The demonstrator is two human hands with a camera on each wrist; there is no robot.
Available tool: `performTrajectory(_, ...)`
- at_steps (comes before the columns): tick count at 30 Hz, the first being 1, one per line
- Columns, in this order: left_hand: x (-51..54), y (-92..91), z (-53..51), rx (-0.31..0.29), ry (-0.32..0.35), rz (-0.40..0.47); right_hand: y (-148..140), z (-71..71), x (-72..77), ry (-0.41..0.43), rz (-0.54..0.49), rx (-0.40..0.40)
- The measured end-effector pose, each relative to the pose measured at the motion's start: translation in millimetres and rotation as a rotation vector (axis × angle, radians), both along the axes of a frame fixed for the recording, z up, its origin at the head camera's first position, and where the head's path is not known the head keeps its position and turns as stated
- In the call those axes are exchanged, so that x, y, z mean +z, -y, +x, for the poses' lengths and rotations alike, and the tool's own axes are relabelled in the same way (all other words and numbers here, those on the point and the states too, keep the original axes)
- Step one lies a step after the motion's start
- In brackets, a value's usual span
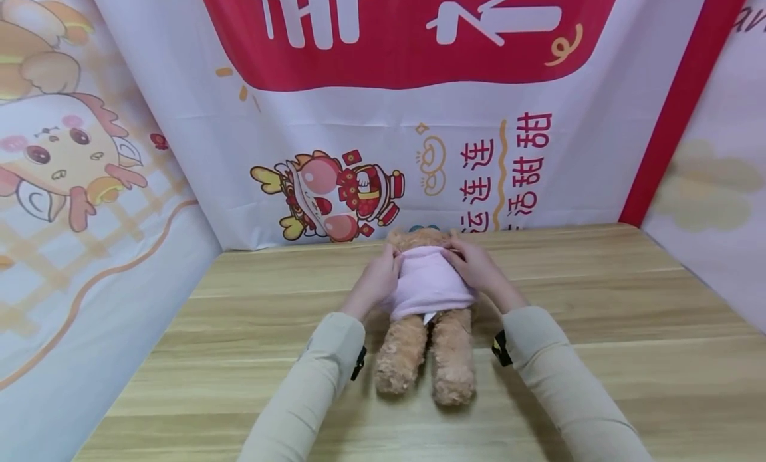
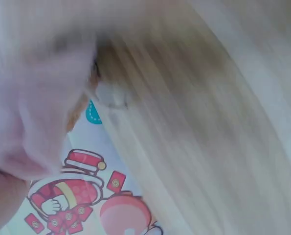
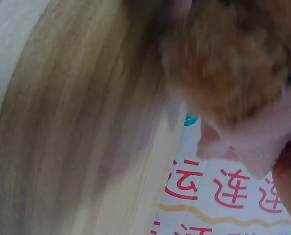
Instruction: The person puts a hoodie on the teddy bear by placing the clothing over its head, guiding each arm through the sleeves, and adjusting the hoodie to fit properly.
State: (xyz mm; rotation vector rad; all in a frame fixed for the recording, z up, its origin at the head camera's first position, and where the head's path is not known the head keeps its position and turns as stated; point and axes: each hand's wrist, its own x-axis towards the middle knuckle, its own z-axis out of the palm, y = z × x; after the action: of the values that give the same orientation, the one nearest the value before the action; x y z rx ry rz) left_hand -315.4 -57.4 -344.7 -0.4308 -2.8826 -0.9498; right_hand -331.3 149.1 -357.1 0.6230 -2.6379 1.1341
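"Beige sleeves [image 1: 302,389] lie nearest; beyond them, how is the brown plush toy [image 1: 453,336] placed on the counter [image 1: 179,382]?"

"Legs [image 1: 399,355] toward the person, head [image 1: 421,237] toward the rear; its long axis runs straight away between the sleeves; whether it lies face up cannot be told."

"And the hands?"

"Left hand [image 1: 379,278] pinches the pink garment [image 1: 433,280] at its upper left edge; right hand [image 1: 477,265] pinches the upper right edge; the toy lies between the two, neither hand clearly nearer; both wrist views are blurred."

"Farthest out?"

"Fur of the head, showing above the garment; behind the counter's far edge, a printed white-and-red backdrop [image 1: 347,116]."
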Motion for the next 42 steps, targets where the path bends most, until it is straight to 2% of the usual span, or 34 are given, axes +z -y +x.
performTrajectory(3, -0.2, 2.6, 0.5, -0.026, 0.031, 0.045, -8, -0.6, 1.1, 0.099, -0.008, 0.093)
performTrajectory(5, 0.0, 4.6, 0.2, -0.044, 0.076, 0.075, -15, -0.9, 2.8, 0.169, 0.003, 0.155)
performTrajectory(7, 0.2, 6.0, -1.0, -0.071, 0.105, 0.074, -20, -1.2, 4.2, 0.221, 0.024, 0.198)
performTrajectory(9, 0.4, 5.8, -2.2, -0.101, 0.103, 0.043, -22, -1.5, 5.1, 0.231, 0.046, 0.210)
performTrajectory(12, 0.2, 3.4, -3.7, -0.148, 0.042, -0.041, -19, -0.7, 5.5, 0.175, 0.080, 0.196)
performTrajectory(15, -0.2, 0.8, -3.7, -0.161, -0.024, -0.095, -12, 0.4, 4.0, 0.080, 0.126, 0.138)
performTrajectory(22, -5.8, -2.4, -1.5, -0.096, -0.136, -0.142, 1, 5.5, -4.3, -0.109, 0.189, -0.008)
performTrajectory(25, -8.6, -6.2, -1.6, -0.066, -0.177, -0.170, 4, 7.1, -5.2, -0.148, 0.174, -0.059)
performTrajectory(33, -12.2, -9.5, 1.2, -0.022, -0.211, -0.175, 10, 10.2, -8.1, -0.196, 0.098, -0.142)
performTrajectory(38, -13.3, -6.6, 3.5, 0.019, -0.352, -0.191, 11, 10.8, -9.6, -0.227, 0.041, -0.160)
performTrajectory(42, -12.6, -4.5, 5.7, -0.035, -0.529, -0.166, 10, 10.1, -7.9, -0.278, -0.040, -0.123)
